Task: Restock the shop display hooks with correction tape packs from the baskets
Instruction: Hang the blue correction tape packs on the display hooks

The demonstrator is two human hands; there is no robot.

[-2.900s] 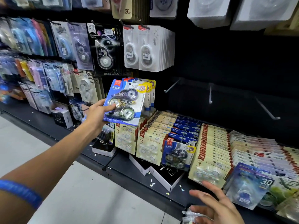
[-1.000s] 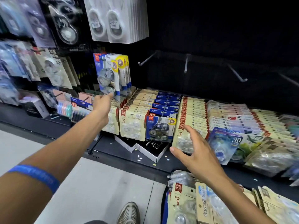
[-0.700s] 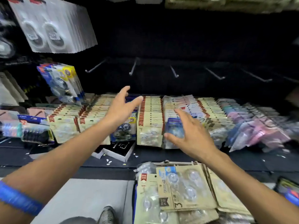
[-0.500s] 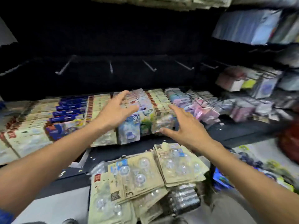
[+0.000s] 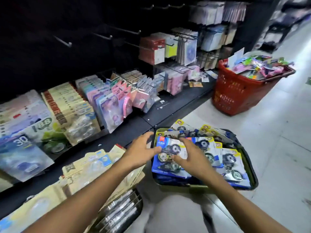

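Bottom of frame: two bare forearms reaching forward over beige card blister packs (image 5: pixel 94 167) heaped at lower left. Just beyond, centre frame: left hand (image 5: pixel 140 153) and right hand (image 5: pixel 190 158) closing from either side on the top blue card correction tape pack with clear blister (image 5: pixel 170 151), fingers curled at its edges; whether lifted or merely touched, impossible to tell. Pack resting atop a loose pile of like packs in a dark green plastic basket (image 5: pixel 198 186) on the pale tiled floor. Likely light, stiff along the card, slick over the plastic bubble; best pinched at the card border, clear of the hang hole. Left of frame: black shelf (image 5: pixel 133 121) crowded with rows of upright packs. Further back, upper left: bare metal display hooks (image 5: pixel 64 42) awaiting stock. Far right: red plastic basket (image 5: pixel 235 95) brimming with colourful packets.
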